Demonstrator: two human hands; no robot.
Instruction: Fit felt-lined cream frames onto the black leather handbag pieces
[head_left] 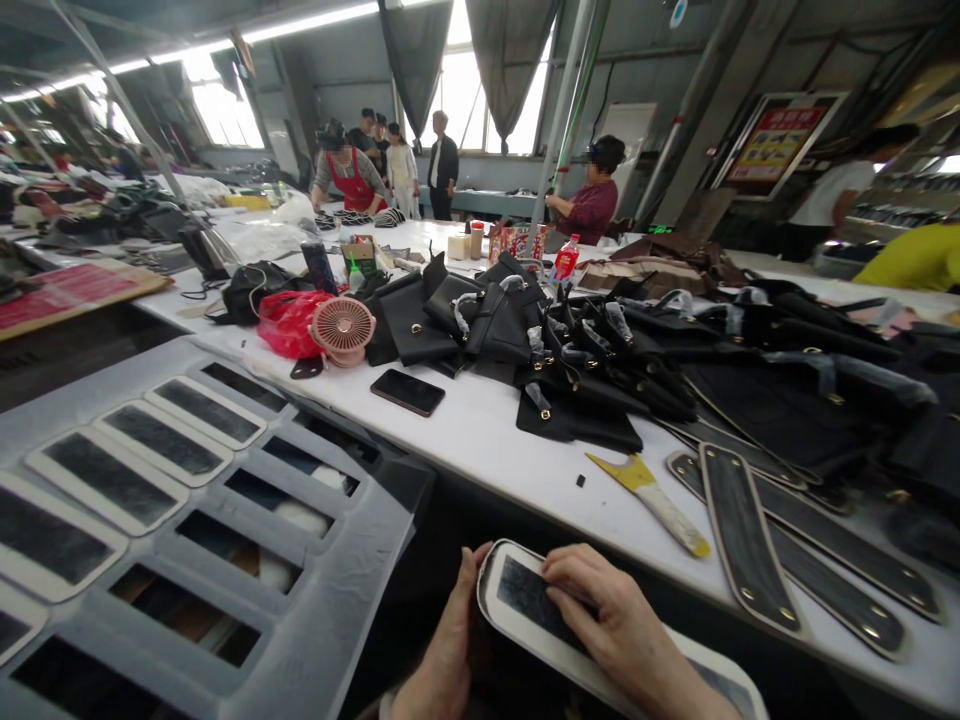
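Nearest the camera, below the bench (pixel 480 440) edge, a white-rimmed strap panel (pixel 525 605) is held between both hands. The left hand (pixel 442 650) is closed on its rounded end and near edge; the right hand (pixel 622 630) lies flat on top, fingers (pixel 574 575) pressed on the dark felt centre. The panel is judged light, flexible, not fragile, best gripped by the rim. Beyond lie a scraper (pixel 652 495), dark straps (pixel 750 540), a phone (pixel 407 391), black bags (pixel 585 370), a pink fan (pixel 343 330).

Bag-making workshop: long worktable (pixel 480 430) piled with black leather bag parts (pixel 592 360), workers (pixel 592 195) behind.
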